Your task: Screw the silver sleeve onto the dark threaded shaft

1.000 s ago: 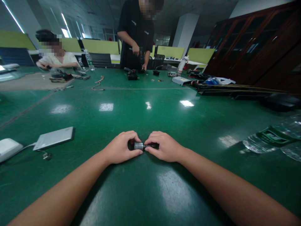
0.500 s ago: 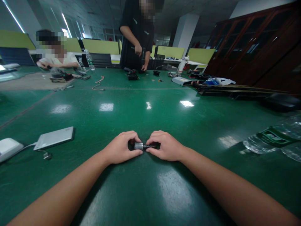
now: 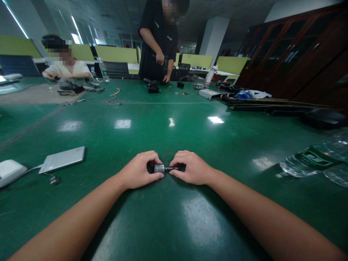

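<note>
Low over the green table, my left hand [image 3: 141,169] pinches a short silver metal cylinder [image 3: 159,168] between thumb and fingers. A thin dark ribbed shaft [image 3: 171,168] sticks out of the cylinder's right end, in line with it. The thumb and fingers of my right hand [image 3: 190,167] close around the shaft's far end, which is partly hidden. Whether cylinder and shaft are one piece or two, I cannot tell. A small gap separates the fingertips of both hands. The piece lies roughly level.
To the left lie a flat silver box [image 3: 63,159] and a white adapter [image 3: 11,172] joined by a cable. Clear plastic bottles [image 3: 312,159] lie at the right. Across the table [image 3: 163,127], one person stands and another sits, among tools and parts.
The silver cylinder and my left fingertips have shifted very slightly left. My right hand stays nearly in place, with slightly more room between the two hands.
</note>
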A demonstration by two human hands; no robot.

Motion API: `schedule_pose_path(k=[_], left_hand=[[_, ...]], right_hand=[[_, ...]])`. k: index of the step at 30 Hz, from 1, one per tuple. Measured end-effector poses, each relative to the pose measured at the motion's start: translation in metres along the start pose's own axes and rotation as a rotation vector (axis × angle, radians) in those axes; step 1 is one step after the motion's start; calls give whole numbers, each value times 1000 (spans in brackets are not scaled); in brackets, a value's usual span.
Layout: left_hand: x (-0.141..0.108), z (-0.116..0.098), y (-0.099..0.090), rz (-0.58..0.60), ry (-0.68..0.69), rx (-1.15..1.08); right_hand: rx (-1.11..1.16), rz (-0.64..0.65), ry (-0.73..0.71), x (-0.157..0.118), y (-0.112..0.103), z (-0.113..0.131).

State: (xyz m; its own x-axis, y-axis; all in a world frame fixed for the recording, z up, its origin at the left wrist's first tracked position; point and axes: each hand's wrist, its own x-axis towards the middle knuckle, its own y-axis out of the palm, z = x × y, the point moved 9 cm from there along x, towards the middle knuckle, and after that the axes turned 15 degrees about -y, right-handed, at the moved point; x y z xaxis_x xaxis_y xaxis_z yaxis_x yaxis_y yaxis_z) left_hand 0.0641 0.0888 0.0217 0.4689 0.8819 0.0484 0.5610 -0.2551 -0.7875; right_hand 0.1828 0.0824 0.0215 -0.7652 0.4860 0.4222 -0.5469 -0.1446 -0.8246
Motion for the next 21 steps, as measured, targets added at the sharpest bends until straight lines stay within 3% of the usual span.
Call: schedule_pose_path(k=[21], left_hand=[[0,1,-4,-44,1,-13]], right_hand=[[9,-19,38,-5,-5,-10]])
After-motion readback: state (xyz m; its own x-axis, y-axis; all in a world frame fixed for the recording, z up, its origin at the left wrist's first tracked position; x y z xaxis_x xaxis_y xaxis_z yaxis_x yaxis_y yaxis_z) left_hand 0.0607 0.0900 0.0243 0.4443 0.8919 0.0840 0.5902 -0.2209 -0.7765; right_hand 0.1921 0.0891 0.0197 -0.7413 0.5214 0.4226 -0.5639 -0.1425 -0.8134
